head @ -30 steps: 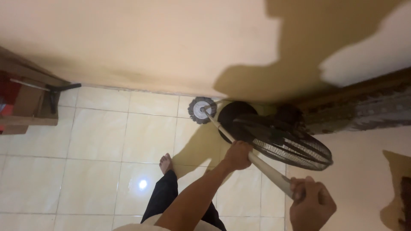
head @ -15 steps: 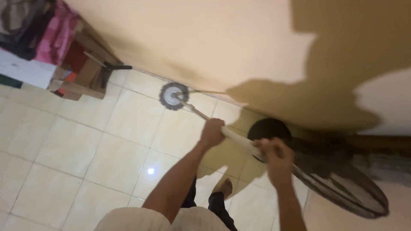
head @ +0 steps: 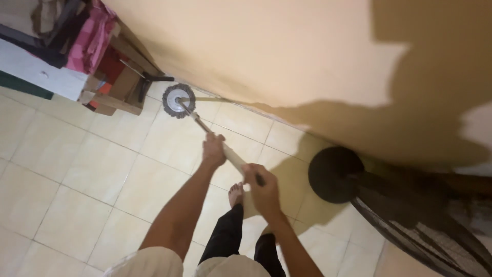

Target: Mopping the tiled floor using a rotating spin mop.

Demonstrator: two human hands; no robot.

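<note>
Cardboard boxes (head: 110, 90) and pink cloth (head: 89, 38) at far left, against wall. Grey round mop head (head: 179, 100) flat on tiled floor (head: 77, 179) just beside boxes, near wall base. Mop handle (head: 233, 156) slanting back from head. Left hand (head: 213, 150) closed around handle lower down; right hand (head: 261, 187) closed around upper end. Black fan base (head: 333, 174) at right.

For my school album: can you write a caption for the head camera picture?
Both hands, left hand and right hand, grip a mop handle, its round mop head on tiled floor beside the wall.
</note>
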